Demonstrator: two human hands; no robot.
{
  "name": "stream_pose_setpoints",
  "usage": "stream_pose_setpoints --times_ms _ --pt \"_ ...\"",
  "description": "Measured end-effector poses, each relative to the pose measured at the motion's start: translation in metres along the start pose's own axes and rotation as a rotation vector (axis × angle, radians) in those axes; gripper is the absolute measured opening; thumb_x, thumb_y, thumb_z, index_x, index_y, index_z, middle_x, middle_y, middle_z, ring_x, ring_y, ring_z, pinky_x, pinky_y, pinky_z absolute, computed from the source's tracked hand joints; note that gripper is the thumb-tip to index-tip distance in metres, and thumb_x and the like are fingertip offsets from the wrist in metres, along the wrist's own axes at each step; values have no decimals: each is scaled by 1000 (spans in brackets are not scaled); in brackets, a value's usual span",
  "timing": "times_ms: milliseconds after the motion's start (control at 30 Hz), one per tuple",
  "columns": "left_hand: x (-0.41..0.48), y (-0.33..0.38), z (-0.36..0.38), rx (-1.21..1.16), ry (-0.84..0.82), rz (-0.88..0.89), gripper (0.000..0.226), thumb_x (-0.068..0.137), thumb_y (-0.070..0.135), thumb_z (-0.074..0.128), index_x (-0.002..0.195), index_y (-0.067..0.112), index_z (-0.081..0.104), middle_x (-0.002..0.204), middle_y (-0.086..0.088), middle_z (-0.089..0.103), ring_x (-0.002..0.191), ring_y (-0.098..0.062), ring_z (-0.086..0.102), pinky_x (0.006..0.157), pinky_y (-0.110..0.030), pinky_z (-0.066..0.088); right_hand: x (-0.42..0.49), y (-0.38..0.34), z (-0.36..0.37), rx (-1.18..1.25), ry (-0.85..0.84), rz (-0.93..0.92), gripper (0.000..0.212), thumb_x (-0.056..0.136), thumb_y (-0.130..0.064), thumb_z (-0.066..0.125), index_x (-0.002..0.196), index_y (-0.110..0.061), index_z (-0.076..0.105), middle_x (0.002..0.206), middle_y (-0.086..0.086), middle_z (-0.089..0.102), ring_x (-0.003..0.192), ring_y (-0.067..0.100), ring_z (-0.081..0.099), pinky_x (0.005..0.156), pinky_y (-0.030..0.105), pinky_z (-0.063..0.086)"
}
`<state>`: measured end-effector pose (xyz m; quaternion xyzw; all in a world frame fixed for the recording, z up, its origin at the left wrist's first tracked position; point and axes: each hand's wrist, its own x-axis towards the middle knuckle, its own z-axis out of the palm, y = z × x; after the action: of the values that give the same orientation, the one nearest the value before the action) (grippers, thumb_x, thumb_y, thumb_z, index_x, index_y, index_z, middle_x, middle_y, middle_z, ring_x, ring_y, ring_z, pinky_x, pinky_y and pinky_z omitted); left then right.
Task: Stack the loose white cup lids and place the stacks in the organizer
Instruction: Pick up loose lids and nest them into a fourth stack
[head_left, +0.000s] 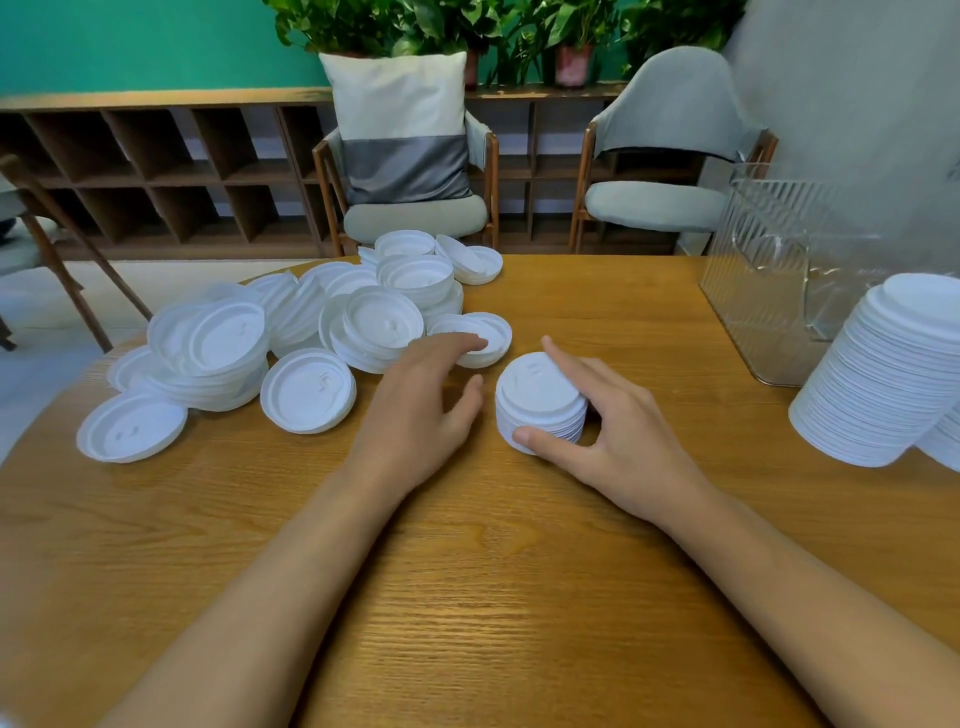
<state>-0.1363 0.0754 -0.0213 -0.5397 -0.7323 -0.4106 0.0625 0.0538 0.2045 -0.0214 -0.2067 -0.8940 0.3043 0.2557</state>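
A heap of loose white cup lids (306, 332) covers the left and far part of the wooden table (467, 597). A short stack of lids (537, 402) stands at the middle, and my right hand (618, 441) grips it between thumb and fingers. My left hand (421, 410) lies stretched out with its fingertips touching a loose lid (480, 338) at the heap's right edge. A tall stack of lids (883, 379) leans at the right edge. The clear plastic organizer (769, 291) stands behind it at the far right.
Two chairs stand beyond the table's far edge, one with a grey and white cushion (405, 130). A low wooden shelf unit (156, 171) and potted plants (467, 26) line the back wall. Another chair frame (57, 249) shows at far left.
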Motion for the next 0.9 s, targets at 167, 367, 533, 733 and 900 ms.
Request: stream_pose_setpoints --times_ms 167,367,533,733,900 --pt "10 -13 14 215 13 62 44 87 -8 69 128 8 72 133 -7 69 130 -27 59 109 -39 48 1 1 -1 -4 6 19 94 83 -53 81 162 -31 35 146 -19 50 133 -8 40 103 -2 23" --pt "15 -15 12 274 47 12 24 86 -5 74 108 4 76 120 -11 73 115 -33 66 91 -47 57 2 -1 -1 -12 1 22 94 83 -55 80 162 -33 35 148 -19 49 136 -6 38 106 4 24" --pt "13 -5 4 124 82 -14 18 97 18 71 113 12 68 103 0 73 94 -14 66 80 -26 49 0 -3 -2 -9 11 15 91 83 -50 83 160 -31 39 144 -18 51 127 -13 40 101 -4 23" --pt "11 16 -9 -419 169 -227 19 105 19 61 121 23 70 110 15 74 105 -3 68 87 -15 50 0 -1 -7 3 40 31 83 80 -43 87 153 -33 49 137 -17 52 123 -14 42 95 -3 28" --pt "13 18 -6 -810 -48 -409 33 104 29 62 136 24 70 130 9 73 128 -10 64 115 -45 47 1 -3 -9 25 21 6 97 80 -45 88 158 -47 31 141 -30 46 121 -23 40 96 -5 26"
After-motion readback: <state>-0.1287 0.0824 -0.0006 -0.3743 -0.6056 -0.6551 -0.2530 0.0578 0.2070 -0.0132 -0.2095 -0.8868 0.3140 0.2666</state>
